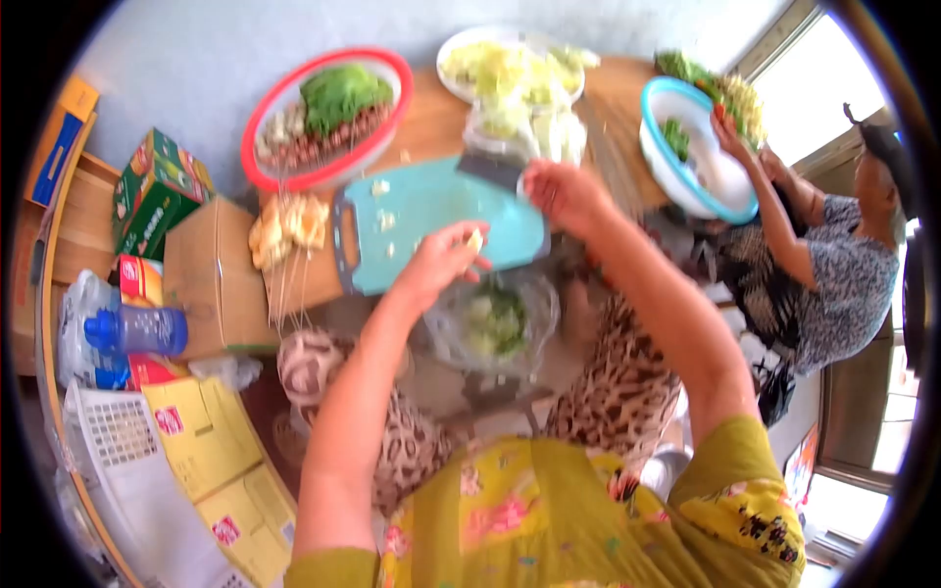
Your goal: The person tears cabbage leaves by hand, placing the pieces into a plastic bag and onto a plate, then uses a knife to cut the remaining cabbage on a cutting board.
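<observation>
My left hand (443, 265) is over the near side of a light-blue cutting board (431, 211), its thumb and fingers pinching a small pale-yellow piece that looks like a garlic clove (475, 239). Several similar pale pieces (386, 221) lie on the board's left part. At the board's far right corner, my right hand (570, 199) is slightly blurred, its fingers curled together; what they hold is hidden. Right beside those fingertips is the dark, wide blade of a knife (490, 172), its handle out of sight. Below the board, a clear plastic bag (539, 323) contains green and pale scraps.
A red-rimmed basket (263, 176) with greens stands back left, near yellowish folded pieces on skewers (287, 230). A plate of pale leaves (456, 44) and a blue-rimmed basin (655, 118) stand farther back. Another person (848, 255) works at right. Boxes (221, 274) stand left.
</observation>
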{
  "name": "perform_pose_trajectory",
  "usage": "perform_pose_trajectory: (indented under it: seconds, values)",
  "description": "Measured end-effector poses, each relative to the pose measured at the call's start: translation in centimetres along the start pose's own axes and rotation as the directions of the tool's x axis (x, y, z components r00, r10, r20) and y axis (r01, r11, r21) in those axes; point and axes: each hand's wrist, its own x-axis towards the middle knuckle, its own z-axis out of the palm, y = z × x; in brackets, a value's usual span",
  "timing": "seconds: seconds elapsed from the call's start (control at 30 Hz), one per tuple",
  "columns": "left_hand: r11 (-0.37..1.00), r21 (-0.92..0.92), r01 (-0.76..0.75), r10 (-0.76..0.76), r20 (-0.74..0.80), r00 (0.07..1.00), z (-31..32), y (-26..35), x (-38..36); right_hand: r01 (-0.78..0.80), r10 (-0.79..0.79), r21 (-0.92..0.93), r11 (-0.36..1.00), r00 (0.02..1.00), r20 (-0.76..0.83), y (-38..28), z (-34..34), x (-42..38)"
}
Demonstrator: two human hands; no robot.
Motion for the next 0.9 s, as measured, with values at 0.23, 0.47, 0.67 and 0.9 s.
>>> perform_pose_trajectory:
  seconds: [0.23, 0.47, 0.67, 0.9]
  values:
    - [0.758, 0.652, 0.005, -0.093, 0.101, 0.990, 0.0, -6.3, 0.9, 0.028, -0.035, -0.188, 0.982, 0.999, -0.035, -0.5, 0.4, -3.7]
    - [0.509, 0.860, -0.021, 0.058, -0.010, 0.998, -0.7, -5.8, -0.1, 0.152, -0.186, -0.497, 0.854, 0.982, -0.018, -2.2, 0.6, -5.3]
    - [0.448, 0.893, 0.032, 0.372, -0.219, 0.902, -4.4, -3.9, -1.2, 0.145, -0.162, -0.687, 0.712, 0.986, 0.041, -1.5, 0.8, -6.3]
    - [0.299, 0.954, 0.006, 0.623, -0.200, 0.757, -11.5, -4.9, 4.5, 0.216, -0.176, -0.727, 0.652, 0.975, 0.133, -1.1, 1.4, -6.4]
